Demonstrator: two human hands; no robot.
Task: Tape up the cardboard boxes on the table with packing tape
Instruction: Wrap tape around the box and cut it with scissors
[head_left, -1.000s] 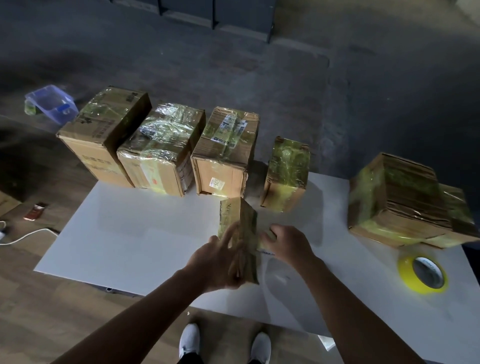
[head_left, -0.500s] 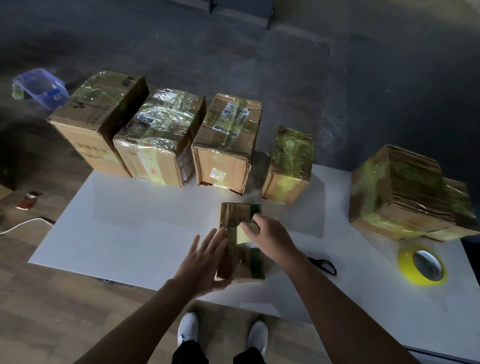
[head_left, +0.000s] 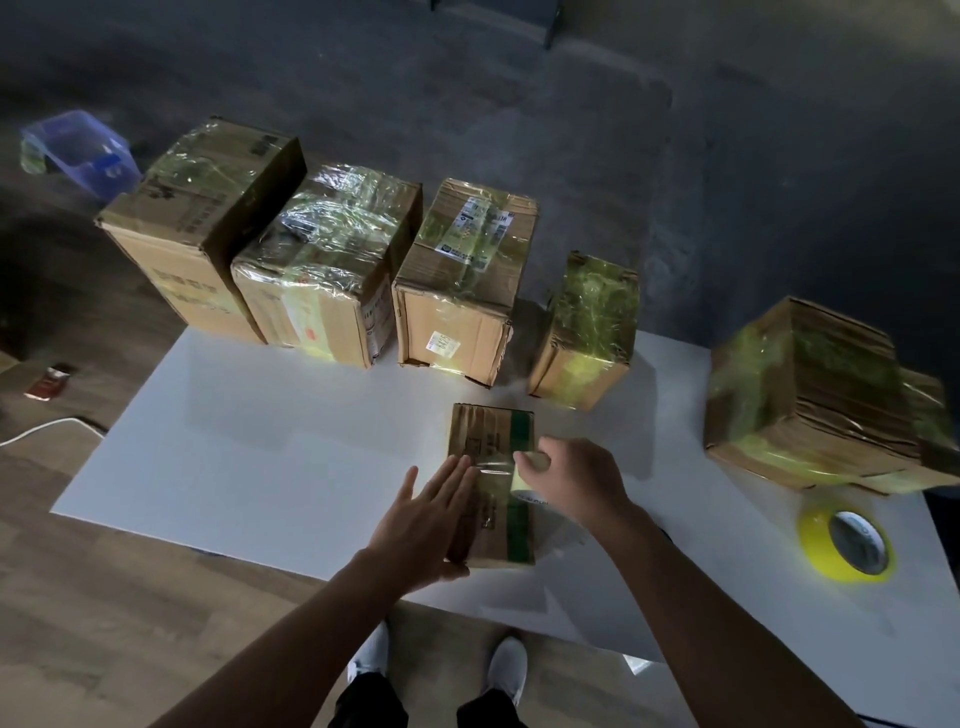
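Left hand (head_left: 426, 519): fingers straight, pressing flat on small brown cardboard box with green stripe (head_left: 488, 431), mid front edge of white table (head_left: 260, 457). Right hand (head_left: 576, 478): fingers curled round pale tape roll (head_left: 525, 483); strip judged part-laid. Four film-wrapped cardboard boxes (head_left: 332, 270) on far edge and fifth box (head_left: 800, 384) on right edge look done. White shipping label (head_left: 480, 223): unreadable

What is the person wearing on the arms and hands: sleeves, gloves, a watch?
No sleeves show: the left forearm and right forearm are bare to the picture edge. The left hand and right hand have no gloves, and no watch or ring shows.
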